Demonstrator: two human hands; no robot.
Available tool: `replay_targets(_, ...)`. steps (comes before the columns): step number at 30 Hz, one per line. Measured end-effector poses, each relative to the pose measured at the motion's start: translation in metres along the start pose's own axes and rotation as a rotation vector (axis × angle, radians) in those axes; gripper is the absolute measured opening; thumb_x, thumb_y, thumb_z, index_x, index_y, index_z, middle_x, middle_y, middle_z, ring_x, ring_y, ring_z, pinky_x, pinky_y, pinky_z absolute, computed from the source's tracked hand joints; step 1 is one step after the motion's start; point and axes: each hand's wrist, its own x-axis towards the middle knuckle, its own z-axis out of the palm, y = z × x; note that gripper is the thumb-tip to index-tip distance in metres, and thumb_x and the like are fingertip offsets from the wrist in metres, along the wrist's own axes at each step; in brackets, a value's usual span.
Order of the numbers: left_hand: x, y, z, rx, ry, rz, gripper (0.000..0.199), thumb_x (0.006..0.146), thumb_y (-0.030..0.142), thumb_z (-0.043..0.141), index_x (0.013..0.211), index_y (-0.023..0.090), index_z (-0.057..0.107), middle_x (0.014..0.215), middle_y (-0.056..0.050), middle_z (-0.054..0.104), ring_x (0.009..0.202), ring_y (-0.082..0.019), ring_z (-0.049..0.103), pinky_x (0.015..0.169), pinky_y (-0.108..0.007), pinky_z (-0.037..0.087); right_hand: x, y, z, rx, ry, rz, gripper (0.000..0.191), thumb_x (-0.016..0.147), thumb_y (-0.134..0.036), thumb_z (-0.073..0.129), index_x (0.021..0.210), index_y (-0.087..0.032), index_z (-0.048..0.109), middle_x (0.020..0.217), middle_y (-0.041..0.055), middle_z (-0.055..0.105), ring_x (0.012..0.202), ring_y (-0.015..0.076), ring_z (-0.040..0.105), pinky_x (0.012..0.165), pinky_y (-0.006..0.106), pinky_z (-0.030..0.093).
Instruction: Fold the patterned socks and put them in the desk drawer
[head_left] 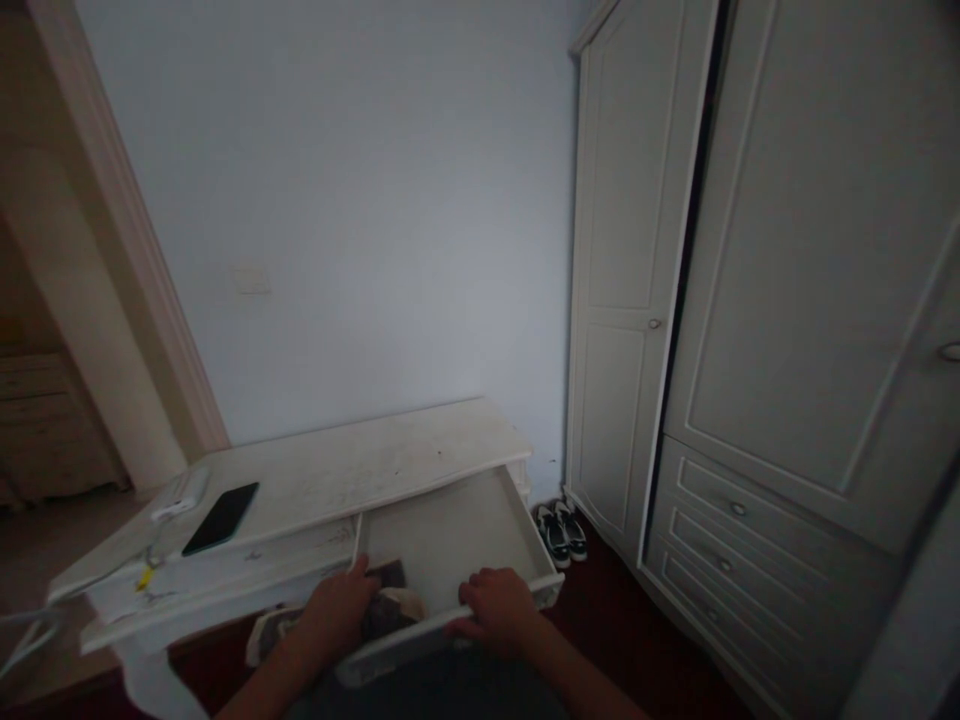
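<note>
A drawer (465,530) is pulled out from the right side of a white desk (337,470). My right hand (499,605) has its fingers curled over the drawer's front edge. At the drawer's left side is my left hand (341,605), closed, beside a bundle of brown and cream cloth (394,608); what its fingers hold, if anything, is hidden. Part of the cloth lies inside the drawer at its front left corner, and more patterned cloth shows to the left of my left forearm.
A dark phone (221,518) and a white device (180,492) with a cable lie on the desk's left end. Black and white shoes (561,533) stand on the floor right of the desk, beside a tall wardrobe (622,400). A doorway is at far left.
</note>
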Motion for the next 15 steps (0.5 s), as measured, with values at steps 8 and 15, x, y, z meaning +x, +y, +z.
replay_targets(8,0.054,-0.018,0.001,0.135,0.226,-0.168,0.065,0.092,0.002,0.044,0.15,0.025,0.06,0.167,-0.022,0.044,0.131,-0.033,0.067,0.099,-0.047,0.06,0.0,0.002,0.006,-0.002,0.031,-0.003,0.066,0.097,-0.083,0.051,0.105,-0.023,0.076,0.101,0.0114,0.08,0.096,0.0324,0.077,0.079,0.041,0.058)
replay_targets(15,0.072,-0.002,0.005,0.21,0.306,-0.132,0.058,0.098,0.003,0.033,0.142,0.017,0.067,0.16,-0.025,0.05,0.137,-0.04,0.057,0.085,-0.049,0.064,0.001,0.002,0.013,0.015,0.049,0.01,0.063,0.097,-0.082,0.052,0.106,-0.024,0.075,0.101,0.0108,0.08,0.097,0.0312,0.077,0.08,0.04,0.057)
